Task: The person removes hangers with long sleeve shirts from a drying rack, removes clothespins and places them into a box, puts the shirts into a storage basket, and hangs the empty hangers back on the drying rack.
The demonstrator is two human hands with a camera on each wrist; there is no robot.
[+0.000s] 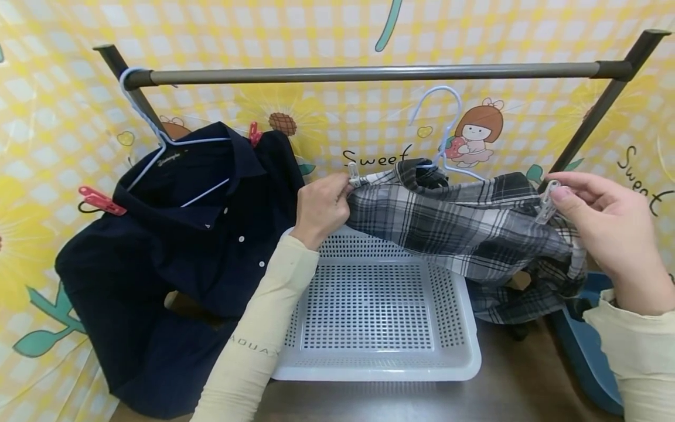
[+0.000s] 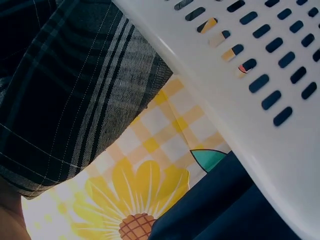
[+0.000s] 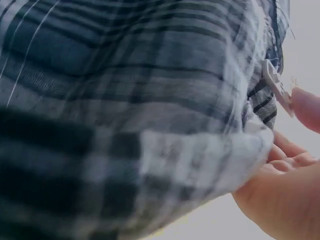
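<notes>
A grey and black plaid shirt point(image 1: 448, 220) hangs on a pale blue hanger point(image 1: 457, 117), whose hook shows just below the rod in the head view. My left hand point(image 1: 323, 208) grips the shirt at one shoulder, beside a clear clothespin point(image 1: 354, 174) clamped there. At the other shoulder my right hand point(image 1: 614, 228) pinches a second clear clothespin point(image 1: 548, 202) between thumb and fingers. The right wrist view shows this clothespin point(image 3: 277, 87) at the cloth's edge, near the thumb. In the left wrist view, plaid cloth point(image 2: 95, 95) covers most of the left hand.
A metal rod point(image 1: 369, 74) spans the rack. On its left end hangs a navy shirt point(image 1: 211, 275) on a blue hanger, with red clothespins point(image 1: 102, 201) at its shoulders. Below stands a white perforated basket point(image 1: 379, 372). A blue tray point(image 1: 585, 351) lies at the lower right.
</notes>
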